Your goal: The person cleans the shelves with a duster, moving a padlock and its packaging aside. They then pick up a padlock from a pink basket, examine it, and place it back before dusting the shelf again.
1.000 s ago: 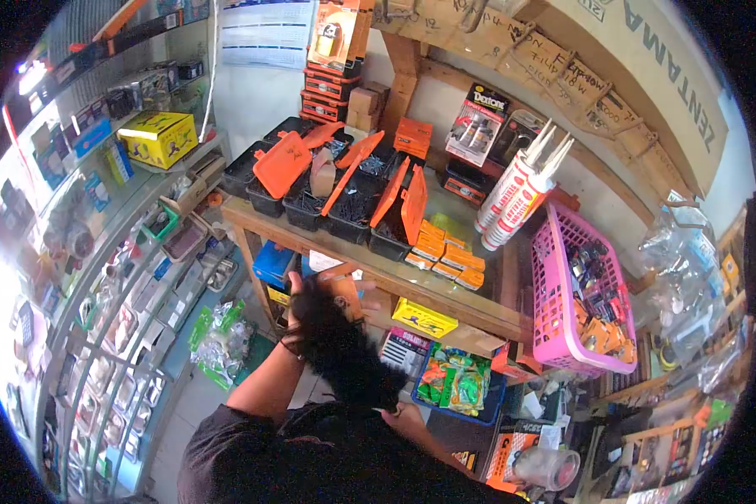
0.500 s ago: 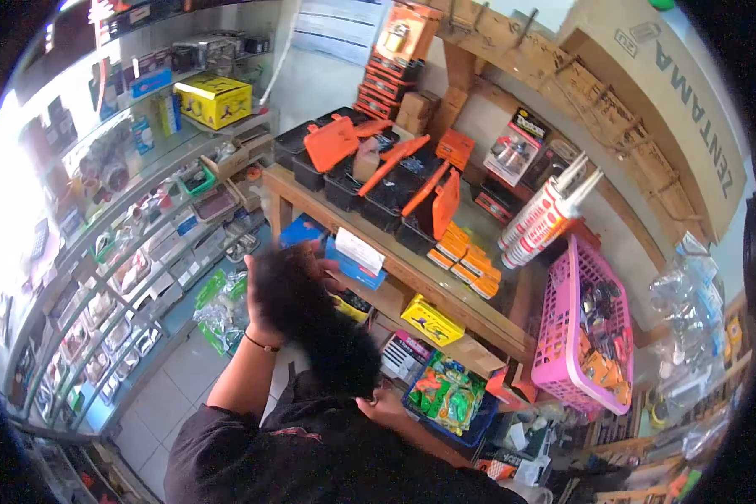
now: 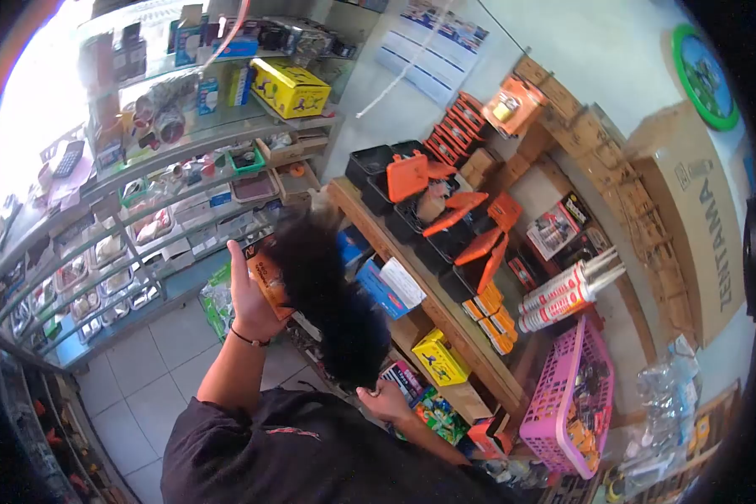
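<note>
My left hand (image 3: 254, 304), with a thin bracelet at the wrist, holds a small orange box (image 3: 266, 277) with dark printing, fingers extended along its side. A black fluffy feather duster (image 3: 332, 315) covers the box's right part. Its lower end is in the closed fingers of my right hand (image 3: 384, 401), close in front of my dark shirt. The duster's fluffy head reaches up beside the wooden shelf's front edge.
On the wooden shelf (image 3: 502, 376) stand black bins with orange lids (image 3: 407, 175), orange-and-white packets (image 3: 490, 319) and sealant tubes (image 3: 554, 307). A pink basket (image 3: 554, 395) is at right. Glass shelves with a yellow box (image 3: 292, 88) and metal rails line the left, above a tiled floor (image 3: 147, 370).
The view has turned, so the shelves sit farther right and lower. The orange box in my left hand now shows from behind the duster. My right hand shows more fully.
</note>
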### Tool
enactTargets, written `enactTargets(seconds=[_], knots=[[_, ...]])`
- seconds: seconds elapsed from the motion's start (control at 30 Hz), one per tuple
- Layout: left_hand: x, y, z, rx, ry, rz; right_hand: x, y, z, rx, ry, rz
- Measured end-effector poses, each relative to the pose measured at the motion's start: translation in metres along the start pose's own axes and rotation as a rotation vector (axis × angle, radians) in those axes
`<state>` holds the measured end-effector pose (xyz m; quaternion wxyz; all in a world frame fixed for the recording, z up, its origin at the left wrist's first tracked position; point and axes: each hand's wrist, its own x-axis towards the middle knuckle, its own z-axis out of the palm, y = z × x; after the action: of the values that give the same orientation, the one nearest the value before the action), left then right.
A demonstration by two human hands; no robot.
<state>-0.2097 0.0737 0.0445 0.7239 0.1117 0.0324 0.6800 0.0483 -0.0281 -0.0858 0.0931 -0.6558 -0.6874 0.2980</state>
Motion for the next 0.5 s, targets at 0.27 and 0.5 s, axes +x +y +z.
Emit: enactTargets(seconds=[0.27,0.5], knots=[[-0.012,0.046,0.005,0.033,0.039,0.192,0.033,-0.041,-0.001,0.062,-0.026,-0.155],[-0.024,0.075,0.001,-0.028,0.075,0.324,0.059,-0.039,0.022,0.108,-0.064,-0.317]])
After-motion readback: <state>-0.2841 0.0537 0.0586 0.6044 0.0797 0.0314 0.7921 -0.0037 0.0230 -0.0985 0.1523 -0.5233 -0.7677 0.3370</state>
